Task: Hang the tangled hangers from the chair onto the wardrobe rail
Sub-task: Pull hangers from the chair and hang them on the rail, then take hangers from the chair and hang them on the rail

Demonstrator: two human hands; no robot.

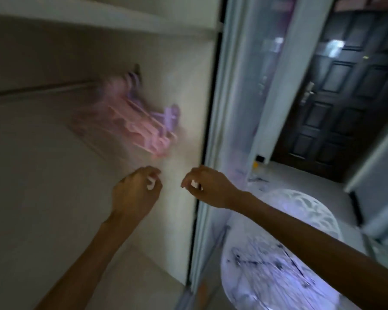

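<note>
Two hands: both were raised in front of the wardrobe point(54, 153), below the hangers and apart from them.
Left hand point(136, 193): fingers were curled loosely inward; a small pale shape sat at the fingertips, too blurred to name — whether anything was pinched, I could not tell.
Right hand point(207, 186): fingers hung curled downward, thumb near the fingertips; no held object could be made out, though blur left it uncertain.
Hangers point(141, 121): a pink and lilac bunch hung on the rail point(38, 90), close to the wardrobe's right side wall; motion blur smeared them, so the count and the hooks could not be read.
Rail: a thin line ran from the left edge to the bunch; its right end was hidden behind the hangers.
Chair point(300, 206): white, with a patterned cut-out back, it stood at lower right beside the wardrobe's edge; the right forearm crossed in front of it, and its legs were cut off.
Chair seat: dark thin shapes lay tangled on it — too smeared to identify with certainty.
Door point(349, 97): dark and panelled, it stood well behind, partly hidden by a pale sliding panel point(240, 86).
</note>
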